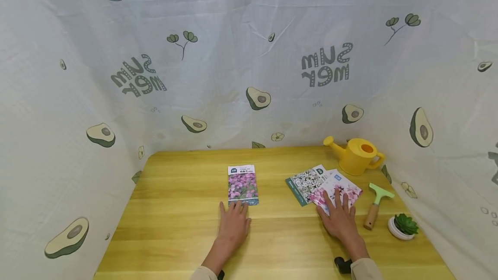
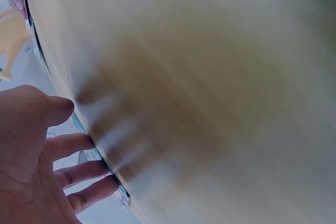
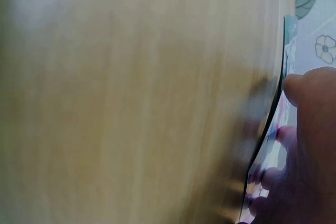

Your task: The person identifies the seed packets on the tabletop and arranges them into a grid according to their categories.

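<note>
A seed packet with purple-pink flowers (image 1: 243,184) lies flat on the wooden table (image 1: 183,211). My left hand (image 1: 233,224) has its fingertips at that packet's lower edge, fingers fairly straight; the left wrist view shows the same hand (image 2: 31,166) side-on. Over on the right, my right hand (image 1: 339,217) rests with spread fingers on a packet with pale pink flowers (image 1: 354,190). That packet overlaps a second one with white flowers and a green edge (image 1: 305,182). In the right wrist view, the right hand's thumb and fingers (image 3: 291,90) touch the packets' edge.
A yellow watering can (image 1: 355,159) stands at the back right corner. Near the right edge lie a green-headed tool with a wooden handle (image 1: 375,208) and a small succulent in a white pot (image 1: 403,227). A printed curtain (image 1: 233,64) encloses the table's back and sides.
</note>
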Available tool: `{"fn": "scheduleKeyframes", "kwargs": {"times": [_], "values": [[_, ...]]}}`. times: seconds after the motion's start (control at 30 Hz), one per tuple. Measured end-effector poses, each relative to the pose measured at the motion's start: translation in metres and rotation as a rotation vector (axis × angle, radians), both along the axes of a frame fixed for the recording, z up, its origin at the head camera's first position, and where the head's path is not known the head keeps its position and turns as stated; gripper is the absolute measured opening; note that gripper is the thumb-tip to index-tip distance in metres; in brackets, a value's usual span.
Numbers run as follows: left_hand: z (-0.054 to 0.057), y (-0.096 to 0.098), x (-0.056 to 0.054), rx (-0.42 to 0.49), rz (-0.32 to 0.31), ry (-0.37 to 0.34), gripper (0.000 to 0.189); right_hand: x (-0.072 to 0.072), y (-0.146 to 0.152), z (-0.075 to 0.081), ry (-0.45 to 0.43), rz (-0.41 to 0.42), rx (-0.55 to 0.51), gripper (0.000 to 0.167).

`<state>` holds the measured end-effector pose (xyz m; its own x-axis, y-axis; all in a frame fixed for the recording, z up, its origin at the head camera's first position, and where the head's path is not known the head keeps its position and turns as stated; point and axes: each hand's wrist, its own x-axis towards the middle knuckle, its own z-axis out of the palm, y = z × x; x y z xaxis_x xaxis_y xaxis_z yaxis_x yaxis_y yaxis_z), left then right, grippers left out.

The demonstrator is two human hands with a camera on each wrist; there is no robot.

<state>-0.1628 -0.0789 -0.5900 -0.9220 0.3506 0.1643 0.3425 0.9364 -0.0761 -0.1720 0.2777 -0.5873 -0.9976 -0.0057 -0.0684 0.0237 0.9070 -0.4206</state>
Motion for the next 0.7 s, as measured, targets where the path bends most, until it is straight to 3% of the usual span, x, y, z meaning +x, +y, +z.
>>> {"fn": "scheduleKeyframes", "kwargs": {"times": [0.7], "values": [[-0.0019, -0.0105, 0.0047, 0.061, 0.016, -0.001, 0.045, 0.0026, 0.0007, -0.0046, 0.037, -0.006, 0.004, 0.075]]}}
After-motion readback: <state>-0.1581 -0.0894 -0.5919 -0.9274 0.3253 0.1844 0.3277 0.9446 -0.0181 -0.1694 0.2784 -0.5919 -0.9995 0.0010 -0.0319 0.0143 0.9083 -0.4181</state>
